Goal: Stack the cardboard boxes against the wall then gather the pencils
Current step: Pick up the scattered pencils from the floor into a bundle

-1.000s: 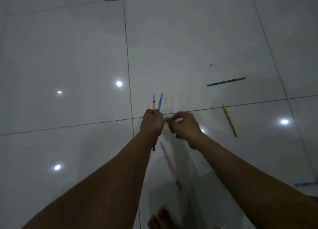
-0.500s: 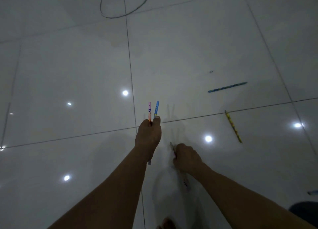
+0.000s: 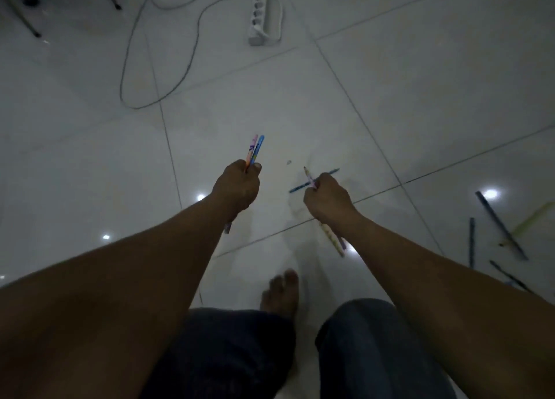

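Note:
My left hand (image 3: 237, 185) grips two pencils, a pink one and a blue one (image 3: 255, 148), with their ends sticking up past my fist. My right hand (image 3: 326, 197) holds a pale patterned pencil (image 3: 307, 175), tip pointing up and away. That hand hovers just over a blue pencil (image 3: 297, 187) lying on the white floor. A yellow pencil (image 3: 332, 238) shows below my right wrist. Several more pencils (image 3: 501, 224) lie at the right edge. No cardboard box is in view.
A white power strip (image 3: 259, 14) with a red light lies at the top, and its grey cable (image 3: 135, 68) loops across the tiles. Dark thin legs (image 3: 30, 23) stand at the top left. My bare foot (image 3: 282, 293) and knees are at the bottom.
My right hand picked a pencil up off the floor and moved toward the blue pencil. The view shifted, bringing in the power strip and more pencils. My left hand kept its two pencils.

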